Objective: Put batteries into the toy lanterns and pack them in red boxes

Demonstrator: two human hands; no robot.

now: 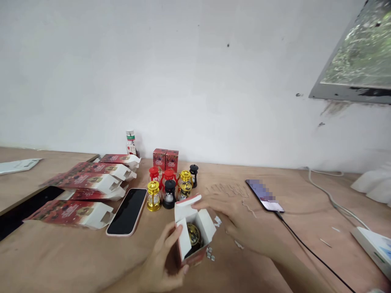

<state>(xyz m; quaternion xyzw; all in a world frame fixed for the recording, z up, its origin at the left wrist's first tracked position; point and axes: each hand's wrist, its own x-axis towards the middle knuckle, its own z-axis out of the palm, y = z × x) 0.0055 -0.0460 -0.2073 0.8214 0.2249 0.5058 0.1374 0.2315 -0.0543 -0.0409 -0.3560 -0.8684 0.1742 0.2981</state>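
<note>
My left hand [168, 256] is closed around a small red and white cardboard box [195, 257], its top flaps standing open. Inside the box sits a mini lantern [194, 235] with a gold top. Just behind the box, my right hand [224, 213] reaches in from the right, blurred; its fingertips are partly hidden by the flaps, so I cannot tell whether they grip anything. Beyond the box stand several mini lanterns: gold ones [154, 196], black ones [169, 194] and red ones [168, 177].
Flattened red boxes [76, 213] overlap at the left, beside a pink-edged phone [128, 211]. Two closed red boxes [165, 159] and a bottle [130, 142] stand near the wall. A phone on a cable [264, 195], thin wire pieces [229, 189] and small clear bits [210, 254] lie rightward.
</note>
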